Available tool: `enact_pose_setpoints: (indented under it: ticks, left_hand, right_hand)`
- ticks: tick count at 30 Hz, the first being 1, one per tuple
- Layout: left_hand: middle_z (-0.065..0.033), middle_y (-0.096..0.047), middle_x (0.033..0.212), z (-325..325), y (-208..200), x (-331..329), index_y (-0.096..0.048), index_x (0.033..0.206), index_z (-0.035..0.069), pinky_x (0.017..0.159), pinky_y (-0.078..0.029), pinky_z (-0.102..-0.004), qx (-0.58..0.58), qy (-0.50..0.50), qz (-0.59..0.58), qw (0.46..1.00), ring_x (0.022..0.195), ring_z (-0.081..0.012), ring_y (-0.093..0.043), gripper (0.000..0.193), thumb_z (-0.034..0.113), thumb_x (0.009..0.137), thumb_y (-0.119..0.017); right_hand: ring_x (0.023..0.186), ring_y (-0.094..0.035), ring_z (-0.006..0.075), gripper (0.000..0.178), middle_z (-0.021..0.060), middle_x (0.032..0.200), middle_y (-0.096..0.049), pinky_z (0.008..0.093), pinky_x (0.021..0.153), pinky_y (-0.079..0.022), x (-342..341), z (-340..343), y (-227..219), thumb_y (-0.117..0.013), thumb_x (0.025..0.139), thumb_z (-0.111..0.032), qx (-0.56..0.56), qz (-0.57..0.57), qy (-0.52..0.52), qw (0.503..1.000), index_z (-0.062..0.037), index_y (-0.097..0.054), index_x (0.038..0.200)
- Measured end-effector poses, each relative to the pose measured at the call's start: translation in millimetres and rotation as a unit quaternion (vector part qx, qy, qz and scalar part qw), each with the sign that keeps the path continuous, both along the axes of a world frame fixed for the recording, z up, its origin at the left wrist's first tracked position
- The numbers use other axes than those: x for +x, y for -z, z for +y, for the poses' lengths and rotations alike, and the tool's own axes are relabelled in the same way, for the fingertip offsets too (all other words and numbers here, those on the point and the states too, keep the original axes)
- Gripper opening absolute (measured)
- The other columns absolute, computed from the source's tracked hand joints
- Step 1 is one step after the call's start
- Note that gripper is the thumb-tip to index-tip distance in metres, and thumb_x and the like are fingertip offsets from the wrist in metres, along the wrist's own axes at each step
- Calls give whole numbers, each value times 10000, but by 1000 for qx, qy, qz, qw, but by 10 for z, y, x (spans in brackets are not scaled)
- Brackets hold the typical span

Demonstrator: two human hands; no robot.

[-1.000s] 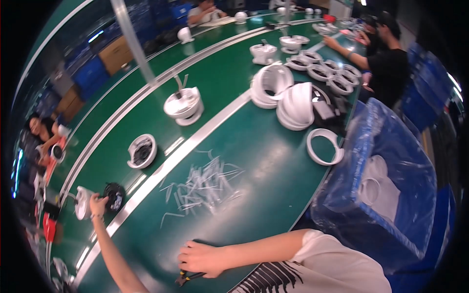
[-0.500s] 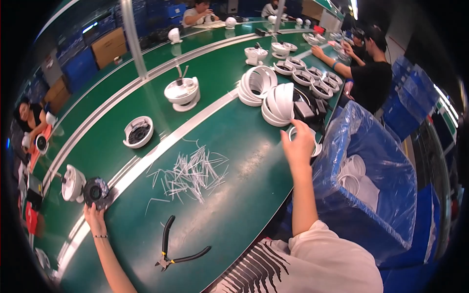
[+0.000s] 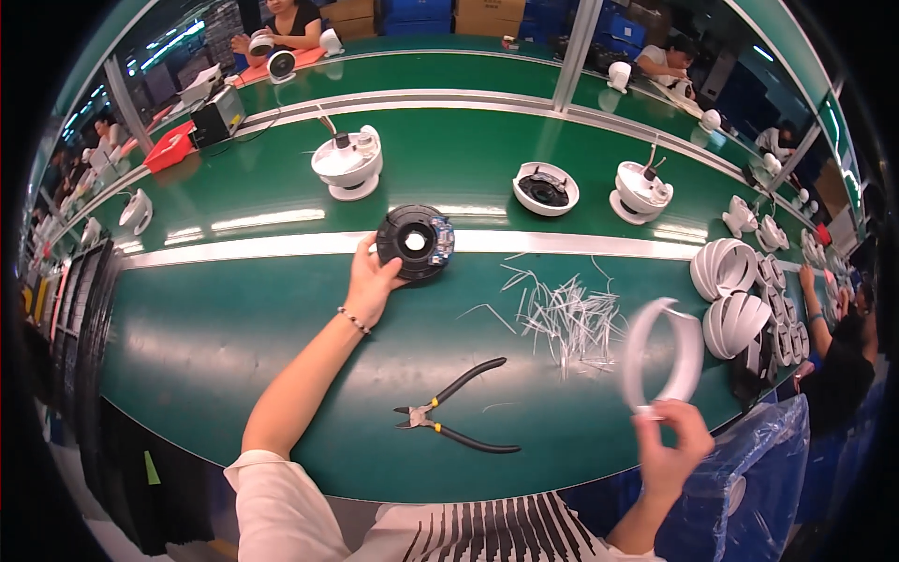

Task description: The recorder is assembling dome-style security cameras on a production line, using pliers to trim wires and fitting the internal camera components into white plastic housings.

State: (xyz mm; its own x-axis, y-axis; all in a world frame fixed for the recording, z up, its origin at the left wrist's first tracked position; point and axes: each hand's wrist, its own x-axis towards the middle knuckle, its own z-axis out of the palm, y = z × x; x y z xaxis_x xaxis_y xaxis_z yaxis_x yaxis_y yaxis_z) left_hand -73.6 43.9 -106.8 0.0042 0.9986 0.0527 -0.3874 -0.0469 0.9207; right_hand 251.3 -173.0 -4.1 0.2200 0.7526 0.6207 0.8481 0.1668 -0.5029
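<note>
My left hand (image 3: 373,281) grips a round black camera module (image 3: 397,233) by its edge, lifted near the pale rail. A bright lens opening shows in its middle and a small circuit board on its right side. Between the thumb and fingers of my right hand (image 3: 670,440) is a white plastic ring (image 3: 636,361), upright and slightly blurred. Black-handled side cutters (image 3: 465,377) lie spread on the green table between my forearms. Beyond them is a loose pile of thin white strips (image 3: 573,323).
White housings (image 3: 348,167) and a white shell with black insides (image 3: 546,190) sit beyond the rail (image 3: 524,243). Nested white rings (image 3: 736,325) stand at right, with several ring parts behind. A blue plastic-lined bin (image 3: 763,459) is lower right. Co-workers sit across and at right.
My view has swung left. My right hand, earlier open by the ring stack, now holds a white ring over the table's near right. The left hand still holds the camera module.
</note>
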Motion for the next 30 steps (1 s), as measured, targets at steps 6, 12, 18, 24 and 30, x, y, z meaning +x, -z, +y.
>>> enact_pose_setpoints:
  ticks: [6, 12, 18, 24, 30]
  left_hand:
    - [-124, -435, 1152, -86, 48, -3, -171, 1250, 92, 773, -503, -335, 17, -5, 8, 1000, 973, -204, -519, 561, -105, 785, -414]
    - [-137, -400, 1182, -199, -32, 78, -169, 1253, 58, 865, -427, -310, 31, 22, 30, 999, 1061, -199, -453, 583, -151, 754, -385]
    - [-163, -391, 1179, -205, 45, 82, -145, 1236, 16, 942, -297, -282, 133, 2, 89, 987, 1119, -193, -383, 578, -154, 746, -399]
    - [-165, -425, 1151, -235, 78, 77, -145, 1213, 23, 935, -314, -285, 134, 0, 121, 984, 1092, -185, -415, 547, -148, 757, -395]
    - [-156, -432, 1146, -284, 42, 66, -141, 1216, 33, 917, -337, -276, 126, -9, 110, 986, 1070, -185, -438, 540, -137, 771, -395]
  right_hand:
    - [657, -568, 220, 327, 56, 714, -568, 293, 566, -467, -942, 478, 560, -737, 571, -294, -89, -100, -379, 916, -38, -557, 668]
    - [720, -562, 229, 565, 110, 984, -526, 306, 602, -453, -1108, 586, 336, -713, 519, -468, -94, -153, -340, 923, -31, -572, 848]
    - [1185, -137, 484, 935, 267, 1299, -159, 649, 879, -170, -1421, 701, 321, -725, 494, -507, -258, -181, -346, 884, 20, -353, 1170]
    - [1202, -159, 440, 959, 278, 1286, -178, 616, 904, -169, -1533, 845, 244, -710, 498, -540, -272, -163, -309, 897, 20, -346, 1186]
    - [1163, -236, 411, 934, 258, 1276, -212, 547, 930, -196, -1544, 887, 393, -719, 508, -504, -286, -141, -342, 884, 20, -350, 1188]
